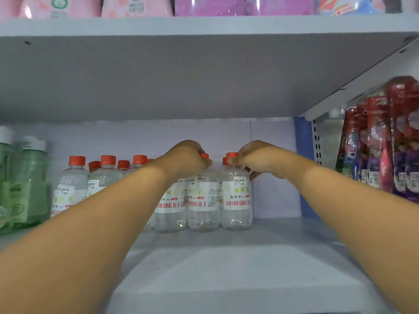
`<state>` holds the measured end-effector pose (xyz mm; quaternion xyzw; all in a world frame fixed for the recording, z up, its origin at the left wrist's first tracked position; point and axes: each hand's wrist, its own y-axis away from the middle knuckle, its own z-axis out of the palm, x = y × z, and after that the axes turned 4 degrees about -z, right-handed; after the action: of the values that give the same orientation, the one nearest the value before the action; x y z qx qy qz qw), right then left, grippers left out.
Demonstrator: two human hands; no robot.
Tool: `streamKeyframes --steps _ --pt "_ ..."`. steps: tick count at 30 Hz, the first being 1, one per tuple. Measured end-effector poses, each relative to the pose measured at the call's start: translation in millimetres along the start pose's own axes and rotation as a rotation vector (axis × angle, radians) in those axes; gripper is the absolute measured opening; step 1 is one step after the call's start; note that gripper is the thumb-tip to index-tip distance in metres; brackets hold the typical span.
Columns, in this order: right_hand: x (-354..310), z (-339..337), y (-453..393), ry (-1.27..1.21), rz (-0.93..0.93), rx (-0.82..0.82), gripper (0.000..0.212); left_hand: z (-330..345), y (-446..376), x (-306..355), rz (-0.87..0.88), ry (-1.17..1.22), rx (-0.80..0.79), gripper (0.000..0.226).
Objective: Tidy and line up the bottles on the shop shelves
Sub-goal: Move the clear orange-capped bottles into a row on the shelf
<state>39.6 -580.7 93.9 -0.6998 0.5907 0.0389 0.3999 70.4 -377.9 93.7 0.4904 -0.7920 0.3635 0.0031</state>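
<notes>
Several clear bottles with orange caps and white labels stand in a row at the back of a grey shelf point(226, 257). My left hand point(188, 157) grips the cap of the middle front bottle point(203, 200). My right hand point(256, 158) pinches the orange cap of the rightmost bottle point(237, 200). Both bottles stand upright, side by side, touching. A third labelled bottle point(170, 207) stands just left of them, partly behind my left forearm. More of these bottles point(72, 184) stand further left.
Green bottles point(25, 182) with white caps stand at the far left. Red and purple pouches point(390, 143) hang on the right beyond a blue upright. The upper shelf board point(158, 75) sits low overhead, with pink and purple packs above it.
</notes>
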Motion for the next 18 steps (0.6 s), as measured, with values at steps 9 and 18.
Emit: streamKeyframes --steps 9,18 --pt "-1.7 13.8 1.3 0.010 0.002 0.078 0.040 10.5 -11.8 -0.6 -0.063 -0.070 0.090 0.037" --pt "-0.3 19.9 5.2 0.014 0.021 0.141 0.039 19.6 -4.2 -3.8 -0.047 -0.033 0.200 0.043"
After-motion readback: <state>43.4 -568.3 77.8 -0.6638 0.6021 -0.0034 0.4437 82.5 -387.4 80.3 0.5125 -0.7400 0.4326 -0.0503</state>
